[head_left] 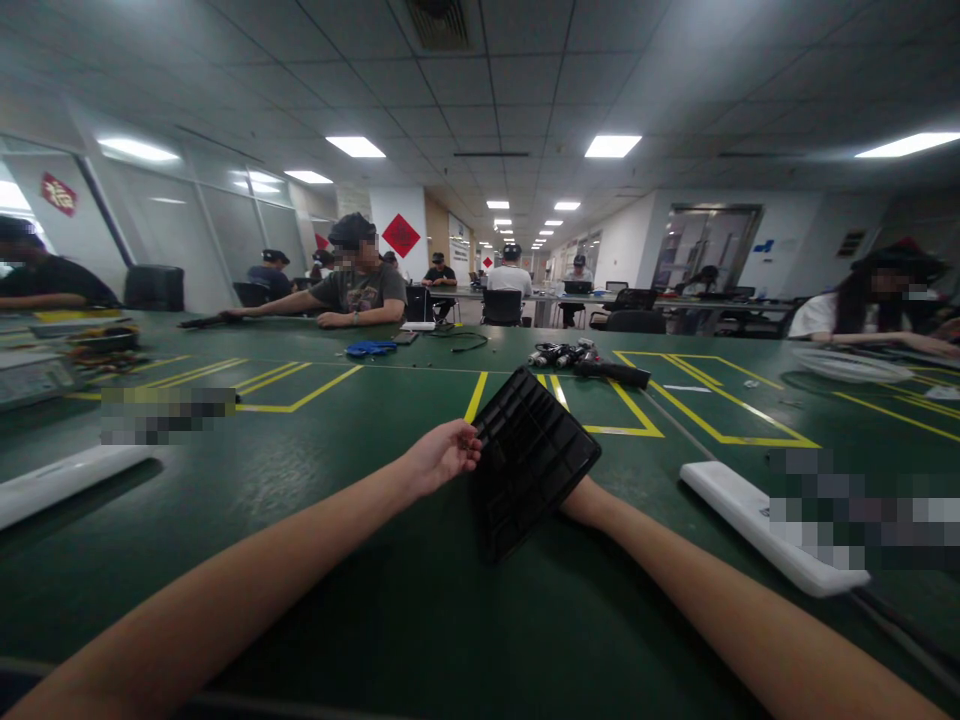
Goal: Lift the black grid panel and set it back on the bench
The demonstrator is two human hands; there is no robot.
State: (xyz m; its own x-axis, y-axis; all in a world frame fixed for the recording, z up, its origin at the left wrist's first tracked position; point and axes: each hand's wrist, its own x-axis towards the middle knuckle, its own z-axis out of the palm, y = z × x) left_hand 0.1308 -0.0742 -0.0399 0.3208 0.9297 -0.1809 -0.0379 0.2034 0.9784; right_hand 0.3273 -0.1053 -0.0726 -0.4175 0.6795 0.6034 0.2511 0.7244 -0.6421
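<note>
One long green table [420,625], marked out with yellow tape [622,432], fills the near part of the room. Tiled ceiling, strip of lights [613,146] running back, one vent [439,25] overhead, glass partitions to the left.

Counts: one black panel [536,460], ribbed, tilted up in front of the wearer, over the near middle of the table. Two bare hands at it. Two white power strips, left one [71,483] and right one [750,515]. One blue item [371,348] and one heap of cables [559,353] beyond the panel, a dark tube [615,374] beside the heap. Three people seated around this table, at least five more behind. One large red diamond [401,235] on a pillar.

Left hand [444,455]: fingers bent, tips at the panel's left edge; cannot tell whether they pinch it. Right hand [583,500]: only the wrist end shows, the rest behind the panel, so its grip cannot be told.

Left power strip cut off by the view's edge. Blocky blurring covers a dark item [217,402] on the left and part of the right power strip. Far desks too dim for detail.
</note>
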